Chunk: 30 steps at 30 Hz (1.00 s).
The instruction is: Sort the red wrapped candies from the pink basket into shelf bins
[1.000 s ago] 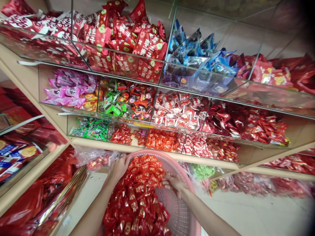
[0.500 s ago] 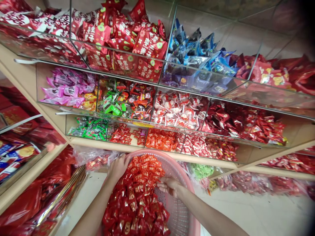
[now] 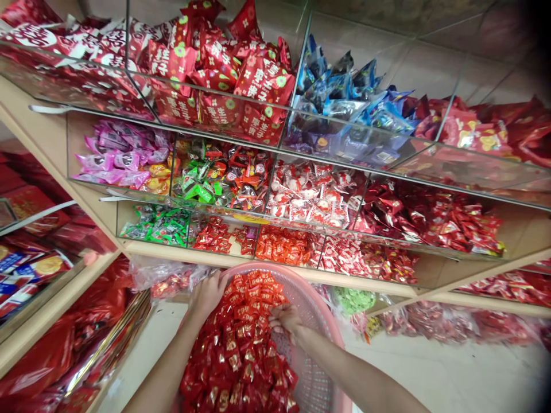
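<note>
A pink plastic basket point(image 3: 334, 321) stands below the shelf. Wrapped candies heap up its left side, orange-red ones point(image 3: 253, 292) at the back and darker red ones point(image 3: 235, 358) nearer me. My left hand point(image 3: 209, 293) is closed over the basket's back-left rim. Inside the basket, my right hand point(image 3: 287, 320) is at the right edge of the heap, its fingers loosely bent and apart, touching the orange-red candies. No candy shows clearly in its grasp. Some of the basket's perforated inner wall shows to the right of the heap.
Clear-fronted shelf bins hold purple candies point(image 3: 124, 152), orange-red candies point(image 3: 282, 245), red-and-white candies point(image 3: 316, 195) and blue packets point(image 3: 353, 92). Wooden shelf edges point(image 3: 374, 281) run close behind the basket. Bagged goods point(image 3: 451, 321) lie under the shelf at right; red packages point(image 3: 38, 350) are at left.
My right hand has moved slightly left, further onto the orange-red candies. My left hand stays on the rim. The view has shifted very little.
</note>
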Each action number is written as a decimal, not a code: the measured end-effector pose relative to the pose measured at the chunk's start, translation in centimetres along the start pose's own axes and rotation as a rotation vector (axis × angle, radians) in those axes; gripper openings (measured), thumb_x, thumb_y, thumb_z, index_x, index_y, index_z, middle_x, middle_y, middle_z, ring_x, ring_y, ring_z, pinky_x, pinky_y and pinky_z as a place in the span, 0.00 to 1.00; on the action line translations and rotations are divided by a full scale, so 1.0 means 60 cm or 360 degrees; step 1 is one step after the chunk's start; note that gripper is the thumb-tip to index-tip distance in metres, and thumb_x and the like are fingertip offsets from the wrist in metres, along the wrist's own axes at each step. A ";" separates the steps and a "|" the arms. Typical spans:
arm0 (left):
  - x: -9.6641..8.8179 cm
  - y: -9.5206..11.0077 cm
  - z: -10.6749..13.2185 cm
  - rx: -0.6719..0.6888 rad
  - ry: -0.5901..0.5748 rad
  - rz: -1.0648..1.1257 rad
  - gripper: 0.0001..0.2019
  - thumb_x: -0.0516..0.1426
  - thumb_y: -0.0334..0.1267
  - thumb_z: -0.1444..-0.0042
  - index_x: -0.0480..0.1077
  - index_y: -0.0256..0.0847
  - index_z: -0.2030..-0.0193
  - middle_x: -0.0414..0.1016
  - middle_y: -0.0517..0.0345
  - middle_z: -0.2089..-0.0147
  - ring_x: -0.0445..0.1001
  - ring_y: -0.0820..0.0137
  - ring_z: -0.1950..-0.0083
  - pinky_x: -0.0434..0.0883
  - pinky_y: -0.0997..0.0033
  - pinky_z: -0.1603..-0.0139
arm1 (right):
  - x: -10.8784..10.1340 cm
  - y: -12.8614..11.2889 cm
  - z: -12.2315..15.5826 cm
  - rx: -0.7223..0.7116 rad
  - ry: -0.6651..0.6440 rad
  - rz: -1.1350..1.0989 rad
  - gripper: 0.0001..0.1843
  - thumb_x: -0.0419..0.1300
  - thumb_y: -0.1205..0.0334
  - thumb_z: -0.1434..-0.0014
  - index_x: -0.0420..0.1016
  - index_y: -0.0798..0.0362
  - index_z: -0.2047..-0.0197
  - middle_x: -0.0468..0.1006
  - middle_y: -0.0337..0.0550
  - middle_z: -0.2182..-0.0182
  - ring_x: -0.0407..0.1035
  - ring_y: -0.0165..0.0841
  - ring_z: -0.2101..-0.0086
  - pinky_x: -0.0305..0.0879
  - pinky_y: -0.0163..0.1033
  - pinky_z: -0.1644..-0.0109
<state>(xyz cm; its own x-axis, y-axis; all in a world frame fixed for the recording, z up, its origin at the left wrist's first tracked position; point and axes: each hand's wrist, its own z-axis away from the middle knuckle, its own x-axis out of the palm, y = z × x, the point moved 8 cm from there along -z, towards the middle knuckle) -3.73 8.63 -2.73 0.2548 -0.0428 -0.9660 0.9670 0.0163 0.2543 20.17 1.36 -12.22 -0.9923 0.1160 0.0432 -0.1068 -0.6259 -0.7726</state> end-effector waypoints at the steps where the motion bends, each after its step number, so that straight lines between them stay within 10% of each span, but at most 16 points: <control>1: 0.000 0.000 0.000 -0.0002 -0.0003 0.0000 0.27 0.35 0.53 0.40 0.68 0.41 0.56 0.78 0.49 0.64 0.76 0.59 0.64 0.66 0.66 0.67 | 0.002 -0.001 0.001 0.0024 0.0012 -0.0021 0.10 0.62 0.62 0.52 0.63 0.51 0.78 0.68 0.38 0.83 0.64 0.27 0.82 0.61 0.33 0.79; 11: -0.001 0.002 -0.003 0.0005 0.0009 -0.0001 0.25 0.37 0.52 0.40 0.68 0.41 0.56 0.78 0.48 0.63 0.76 0.59 0.63 0.66 0.66 0.67 | -0.039 -0.018 0.022 0.0021 0.0001 0.0231 0.16 0.62 0.50 0.53 0.63 0.52 0.75 0.72 0.38 0.84 0.65 0.27 0.83 0.57 0.30 0.81; 19: -0.005 0.005 -0.002 0.0000 -0.0005 -0.0015 0.24 0.37 0.51 0.40 0.68 0.41 0.56 0.78 0.48 0.63 0.76 0.59 0.63 0.66 0.66 0.67 | -0.053 -0.244 0.020 -0.1190 0.0329 0.0911 0.17 0.54 0.51 0.48 0.60 0.52 0.81 0.69 0.37 0.83 0.62 0.27 0.80 0.55 0.32 0.74; 26: -0.007 0.005 0.000 0.0007 -0.0013 -0.0016 0.24 0.37 0.52 0.40 0.67 0.41 0.55 0.78 0.48 0.63 0.76 0.59 0.63 0.66 0.67 0.66 | -0.036 -0.326 -0.021 -0.1035 0.0750 0.1590 0.12 0.54 0.56 0.45 0.67 0.52 0.76 0.73 0.42 0.77 0.65 0.31 0.74 0.54 0.34 0.70; 30: -0.004 0.002 -0.001 -0.0005 -0.0032 -0.0026 0.25 0.37 0.52 0.40 0.67 0.41 0.54 0.78 0.48 0.63 0.76 0.59 0.62 0.66 0.67 0.66 | 0.013 -0.349 -0.014 -0.1443 0.0685 0.2183 0.08 0.56 0.65 0.47 0.69 0.52 0.61 0.72 0.49 0.61 0.64 0.36 0.61 0.56 0.36 0.61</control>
<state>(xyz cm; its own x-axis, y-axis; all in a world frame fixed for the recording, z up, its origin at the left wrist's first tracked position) -3.67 8.70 -2.50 0.2392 -0.0633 -0.9689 0.9710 0.0188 0.2385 21.66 15.21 3.47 -0.2143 0.1849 -0.9591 0.9701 0.1546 -0.1869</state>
